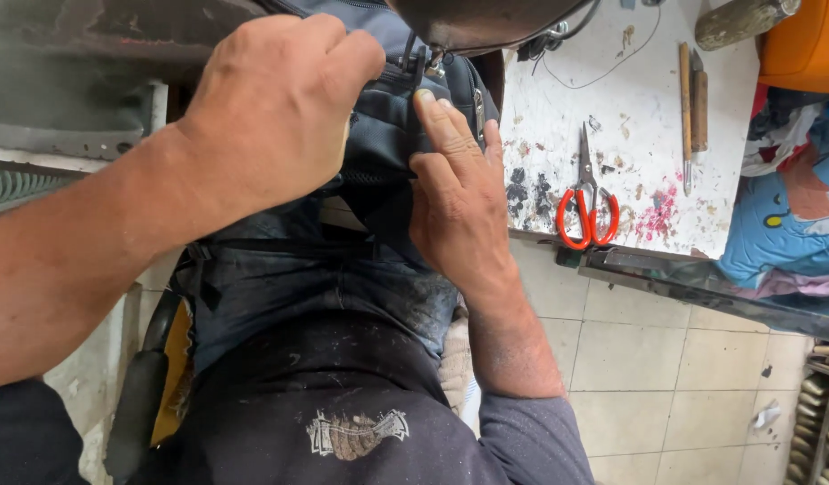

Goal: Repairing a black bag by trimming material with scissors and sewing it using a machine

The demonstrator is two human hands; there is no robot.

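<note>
On one backpack (379, 135), two hands (361, 153)

The left hand (275, 108) covers part of the dark bag (388, 135), its fingertips curled out of sight, so grip can't be told; right hand (459, 198) hides the fabric under its palm; dark rounded object (486, 22) cut off by top edge; orange thing (810, 40) cut by corner; bag's zip detail too small to read.

1 bag (388, 135), 1 scissors (587, 202), 2 hands (280, 99).
</note>
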